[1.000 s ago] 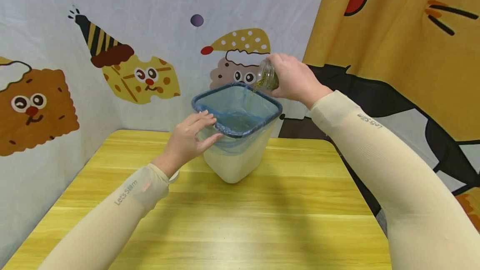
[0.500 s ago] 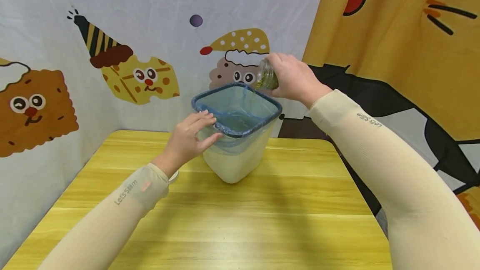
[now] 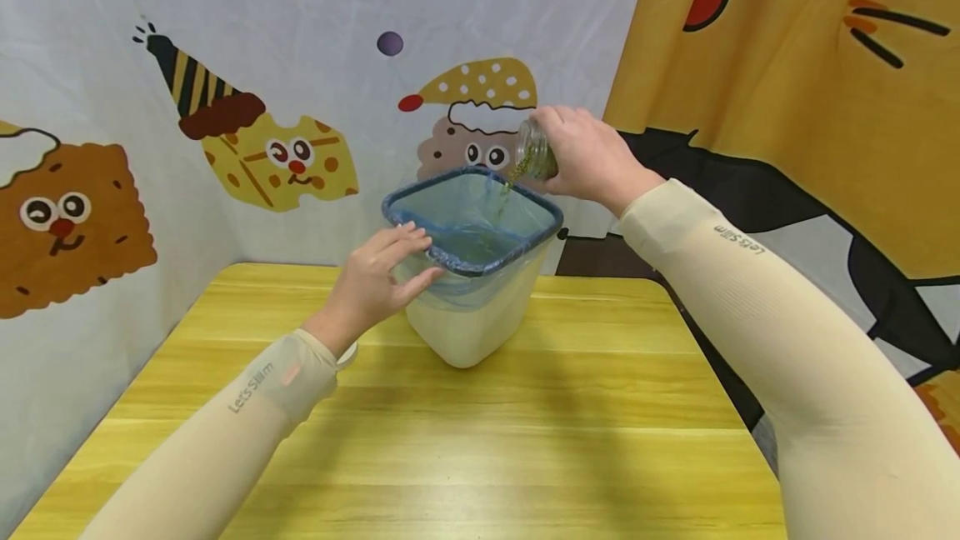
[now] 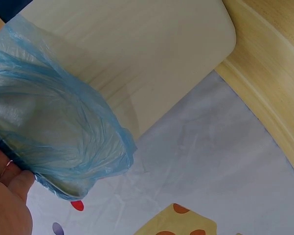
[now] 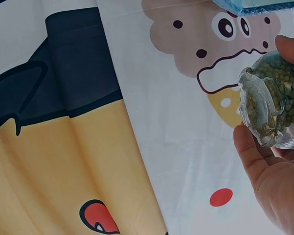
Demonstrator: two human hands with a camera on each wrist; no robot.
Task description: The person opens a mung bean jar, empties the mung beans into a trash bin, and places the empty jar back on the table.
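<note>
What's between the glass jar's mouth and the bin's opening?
A thin stream of what look like mung beans, between the tilted glass jar and the blue-lined bin; the head view shows it.

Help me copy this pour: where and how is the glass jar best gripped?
Likely round the body of the glass jar, from the right of the bin, as the right hand does: the jar's mouth tilts toward the bin, so gripping behind it leaves the green grains free to fall.
</note>
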